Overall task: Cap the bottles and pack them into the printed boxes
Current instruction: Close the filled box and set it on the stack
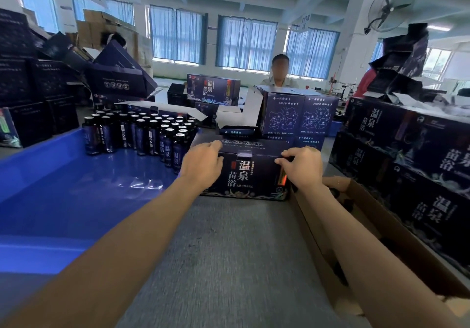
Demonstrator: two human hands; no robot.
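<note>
Fig.: front box (244, 172), rear box (213, 90), R stack (376, 124) read "温泉苗浴"; map boxes (300, 116) show "2000年", other txt illegible.

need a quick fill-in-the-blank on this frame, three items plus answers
1. The left hand and right hand grip the printed box at its ___ edge.
2. The bottles stand on a tray coloured ___.
3. The brown carton lies beside the person's ___ forearm.
Missing words: top; blue; right.
</note>
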